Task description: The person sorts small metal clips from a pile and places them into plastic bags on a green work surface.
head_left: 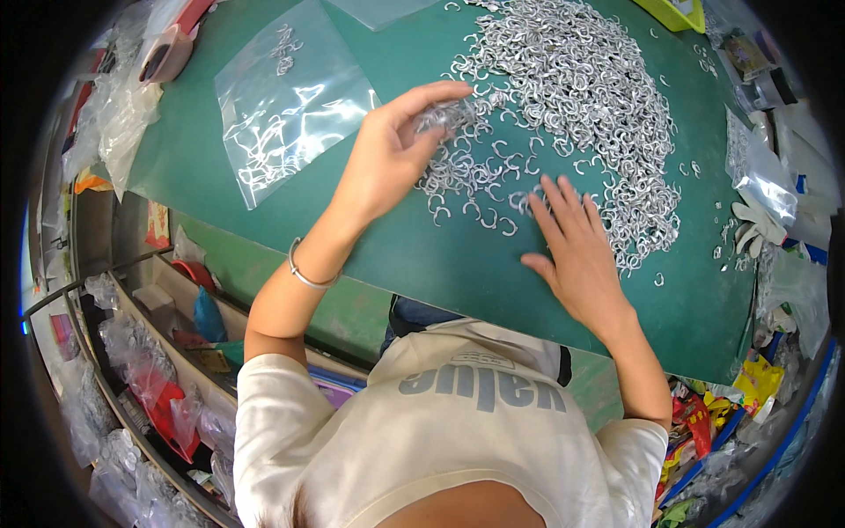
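A large heap of small silvery C-shaped metal rings [581, 66] covers the far right of the green table [422, 255]. My left hand [387, 145] curls around a clump of metal rings [443, 116], slightly blurred, above a smaller scatter of rings [462, 172]. Nearer the right, my right hand [572, 242] lies with its fingers spread, the fingertips at a few loose rings between the scatter and the heap. A clear plastic bag [330, 114] is flat on the table to the left of my left hand. Several rings show at its far and near parts.
A pink container [167, 55] stands at the far left, beside crumpled clear plastic [128, 119]. At the far right are a yellow-green basket [676, 13], a white glove [757, 227] and a filled clear bag [761, 180]. Bins of plastic packaging [145, 352] line the left side.
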The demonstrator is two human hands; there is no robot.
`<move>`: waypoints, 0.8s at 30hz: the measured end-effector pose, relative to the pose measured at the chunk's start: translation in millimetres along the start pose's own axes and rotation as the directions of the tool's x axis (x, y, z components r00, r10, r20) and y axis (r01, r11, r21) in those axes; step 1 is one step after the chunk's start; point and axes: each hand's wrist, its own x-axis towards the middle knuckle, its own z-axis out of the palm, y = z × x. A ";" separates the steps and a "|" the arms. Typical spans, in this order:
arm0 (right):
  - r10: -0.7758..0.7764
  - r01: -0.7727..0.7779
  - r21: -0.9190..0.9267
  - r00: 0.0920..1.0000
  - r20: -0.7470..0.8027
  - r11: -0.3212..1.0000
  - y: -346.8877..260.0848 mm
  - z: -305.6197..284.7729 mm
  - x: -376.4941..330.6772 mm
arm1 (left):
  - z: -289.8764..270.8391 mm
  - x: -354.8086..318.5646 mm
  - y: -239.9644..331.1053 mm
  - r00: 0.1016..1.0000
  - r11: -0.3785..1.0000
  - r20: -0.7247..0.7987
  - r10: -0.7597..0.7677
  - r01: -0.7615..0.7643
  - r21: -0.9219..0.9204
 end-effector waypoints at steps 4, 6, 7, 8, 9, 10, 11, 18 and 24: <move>-0.140 0.132 0.224 0.990 0.022 0.966 4.2 -3.5 -12.5 | 0.4 -18.0 -1.0 0.999 0.975 -0.032 0.028 -0.021 0.221; -0.089 0.093 0.148 0.996 -0.031 0.985 -3.6 -9.6 1.5 | 1.8 -19.6 -6.9 0.999 0.932 -0.008 0.045 -0.039 0.361; -0.063 0.069 0.110 0.996 -0.061 0.991 -8.9 -9.7 7.6 | 4.5 -21.4 -7.3 0.995 0.879 0.060 0.074 -0.094 0.467; -0.098 0.097 0.079 0.995 -0.002 0.992 -12.0 -4.2 9.5 | 9.7 -24.5 -4.8 0.987 0.813 0.132 0.095 -0.154 0.562; -0.132 0.129 0.068 0.990 0.051 0.989 -14.9 1.0 8.8 | 12.8 -27.4 -2.4 0.973 0.734 0.204 0.109 -0.217 0.644; -0.165 0.160 0.058 0.981 0.105 0.985 -18.6 5.7 5.3 | 14.6 -32.8 -3.9 0.969 0.732 0.246 0.020 -0.182 0.657; -0.197 0.191 0.050 0.967 0.159 0.980 -21.8 7.7 1.3 | 16.0 -40.4 -5.5 0.956 0.702 0.292 0.015 -0.218 0.678; -0.050 0.129 0.273 0.959 -0.280 0.953 2.2 2.3 22.8 | 12.9 -80.1 -5.8 0.933 0.772 0.352 0.074 -0.277 0.573; -0.144 0.204 0.119 0.912 -0.384 0.972 -3.3 15.9 63.8 | 9.1 -76.4 -7.0 0.968 0.727 0.225 0.112 -0.234 0.645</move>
